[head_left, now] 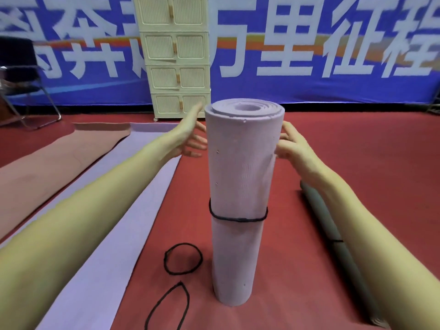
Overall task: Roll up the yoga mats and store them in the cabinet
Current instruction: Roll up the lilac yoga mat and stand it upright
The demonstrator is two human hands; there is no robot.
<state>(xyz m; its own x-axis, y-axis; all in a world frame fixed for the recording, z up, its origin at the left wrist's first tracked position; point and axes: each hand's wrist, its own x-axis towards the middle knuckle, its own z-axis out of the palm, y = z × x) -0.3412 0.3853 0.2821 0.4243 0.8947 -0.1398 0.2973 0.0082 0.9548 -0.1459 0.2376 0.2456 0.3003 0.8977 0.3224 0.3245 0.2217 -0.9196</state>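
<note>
A rolled lilac yoga mat stands upright on the red floor in the middle, with a black elastic band around its lower half. My left hand hovers just left of its upper part, fingers spread and straight. My right hand touches the roll's right side near the loose outer edge, fingers relaxed. A flat lilac mat and a flat pink mat lie unrolled on the left. A rolled grey mat lies on the floor at the right, partly behind my right arm. The cream cabinet stands against the back wall, doors closed.
Two loose black elastic loops lie on the floor left of the upright roll. A black folding chair stands at the far left. A blue banner covers the back wall.
</note>
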